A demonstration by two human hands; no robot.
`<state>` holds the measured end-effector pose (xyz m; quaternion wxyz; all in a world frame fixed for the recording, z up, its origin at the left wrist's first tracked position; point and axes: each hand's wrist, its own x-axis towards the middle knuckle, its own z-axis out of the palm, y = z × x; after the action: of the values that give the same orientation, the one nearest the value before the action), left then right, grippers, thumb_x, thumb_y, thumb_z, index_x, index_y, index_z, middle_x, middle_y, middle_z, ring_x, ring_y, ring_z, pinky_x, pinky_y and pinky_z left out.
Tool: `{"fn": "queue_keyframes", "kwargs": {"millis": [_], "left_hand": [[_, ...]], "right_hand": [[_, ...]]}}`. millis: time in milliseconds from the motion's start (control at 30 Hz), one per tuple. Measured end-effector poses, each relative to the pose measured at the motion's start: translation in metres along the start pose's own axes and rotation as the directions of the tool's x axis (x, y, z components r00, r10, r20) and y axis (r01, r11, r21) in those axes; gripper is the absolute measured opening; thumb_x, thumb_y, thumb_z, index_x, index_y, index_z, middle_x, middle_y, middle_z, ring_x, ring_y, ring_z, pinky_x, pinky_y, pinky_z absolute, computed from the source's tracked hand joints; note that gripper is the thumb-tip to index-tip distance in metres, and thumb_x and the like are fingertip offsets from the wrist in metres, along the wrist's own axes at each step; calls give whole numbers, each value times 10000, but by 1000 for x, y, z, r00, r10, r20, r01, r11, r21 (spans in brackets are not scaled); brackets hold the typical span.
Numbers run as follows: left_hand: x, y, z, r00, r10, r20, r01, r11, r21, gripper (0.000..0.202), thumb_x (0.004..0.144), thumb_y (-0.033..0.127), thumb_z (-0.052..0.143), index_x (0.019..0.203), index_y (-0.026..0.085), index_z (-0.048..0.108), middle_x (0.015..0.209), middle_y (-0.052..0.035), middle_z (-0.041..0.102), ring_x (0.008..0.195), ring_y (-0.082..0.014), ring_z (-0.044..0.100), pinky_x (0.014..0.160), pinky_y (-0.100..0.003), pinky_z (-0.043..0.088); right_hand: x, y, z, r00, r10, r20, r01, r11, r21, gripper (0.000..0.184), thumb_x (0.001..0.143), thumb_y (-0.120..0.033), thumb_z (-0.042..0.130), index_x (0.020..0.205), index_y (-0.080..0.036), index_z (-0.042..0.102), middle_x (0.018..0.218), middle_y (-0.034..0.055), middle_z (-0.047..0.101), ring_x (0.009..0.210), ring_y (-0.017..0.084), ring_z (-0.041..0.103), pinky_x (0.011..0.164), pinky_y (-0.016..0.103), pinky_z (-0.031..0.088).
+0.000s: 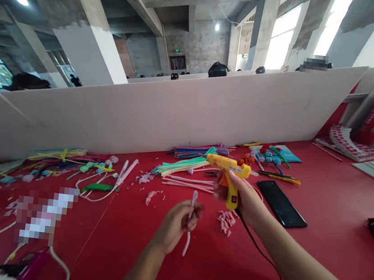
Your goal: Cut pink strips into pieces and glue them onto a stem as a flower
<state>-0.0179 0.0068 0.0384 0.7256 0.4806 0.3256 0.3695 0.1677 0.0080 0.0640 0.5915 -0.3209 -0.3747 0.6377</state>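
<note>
My right hand [246, 197] grips a yellow glue gun [229, 172] by its handle, nozzle pointing left, its black cord [261, 253] trailing under my forearm. My left hand [177, 223] is closed round a thin white pipe cleaner [190, 222] held upright, its curled tip just left of and below the gun. Both hands hover over the red table [336, 199]. Small pink scraps [227, 220] lie beneath the hands.
Bundles of coloured pipe cleaners [187, 165] and pink sticks [188, 183] lie beyond my hands. A black phone [281, 204] rests to the right, finished pipe-cleaner flowers [270, 155] behind it. A white partition board [177, 111] borders the table's far edge. White cables [99, 190] lie at left.
</note>
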Motion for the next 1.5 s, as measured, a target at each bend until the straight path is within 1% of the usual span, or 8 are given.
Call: {"fn": "queue_keyframes", "kwargs": {"millis": [133, 300, 433, 567, 833, 1067, 1300, 1500], "left_hand": [[-7, -5, 2, 996, -89, 8, 89, 995, 48, 290, 839, 347, 400, 916, 124, 570, 601, 19, 428, 426, -34, 201, 412, -208, 127], [-7, -18, 13, 991, -133, 28, 124, 966, 228, 289, 814, 420, 428, 794, 151, 530, 512, 45, 402, 410, -51, 214, 398, -209, 119], [-3, -26, 16, 996, -90, -7, 85, 912, 402, 341, 799, 450, 431, 688, 143, 527, 564, 22, 451, 453, -61, 307, 431, -209, 194], [4, -27, 16, 999, -30, -39, 45, 865, 501, 346, 777, 448, 471, 625, 142, 528, 527, 41, 388, 463, -64, 294, 448, -211, 211], [20, -30, 11, 999, -38, 38, 28, 969, 244, 206, 726, 331, 585, 689, 131, 554, 570, 25, 467, 441, -37, 303, 425, -193, 194], [16, -43, 9, 993, -112, -28, 113, 993, 26, 214, 731, 330, 582, 715, 118, 557, 533, 38, 439, 382, -5, 194, 383, -197, 86], [11, -48, 14, 987, -158, -34, 158, 987, 10, 253, 746, 370, 555, 715, 119, 560, 523, 43, 427, 386, -11, 202, 383, -197, 91], [10, -50, 12, 982, -171, -85, 178, 980, 90, 297, 741, 426, 546, 692, 135, 510, 515, 60, 375, 388, -19, 182, 386, -203, 82]], "right_hand": [[-15, 10, -16, 995, 97, 7, -95, 987, -129, 211, 657, -255, 645, 844, -186, 576, 589, -34, 525, 471, 73, 455, 435, 198, 342], [-21, 38, -16, 990, 134, 47, -112, 938, -329, 100, 652, -240, 613, 675, -158, 562, 555, -27, 530, 487, 78, 455, 476, 214, 350], [-17, 50, -21, 991, 128, 41, -99, 903, -418, 72, 626, -205, 616, 628, -147, 573, 544, -36, 520, 505, 72, 443, 488, 208, 337], [-17, 58, -29, 989, 151, -3, -141, 916, -375, 74, 630, -208, 603, 628, -144, 566, 515, -38, 502, 471, 68, 433, 447, 200, 313], [-20, 60, -33, 984, 177, 26, -167, 959, -229, 140, 679, -280, 589, 673, -147, 547, 546, -32, 504, 470, 61, 443, 460, 197, 343], [-19, 61, -31, 984, 176, 22, -168, 964, -206, 170, 676, -278, 631, 771, -145, 582, 646, 1, 575, 542, 79, 490, 511, 209, 379], [-22, 62, -31, 995, 93, -38, -100, 902, -421, 194, 677, -338, 626, 748, -161, 591, 592, -25, 534, 551, 89, 462, 526, 226, 366], [-22, 63, -33, 998, 63, 15, -46, 856, -516, 170, 699, -330, 596, 720, -161, 591, 607, -25, 517, 560, 92, 438, 532, 229, 351]]}}
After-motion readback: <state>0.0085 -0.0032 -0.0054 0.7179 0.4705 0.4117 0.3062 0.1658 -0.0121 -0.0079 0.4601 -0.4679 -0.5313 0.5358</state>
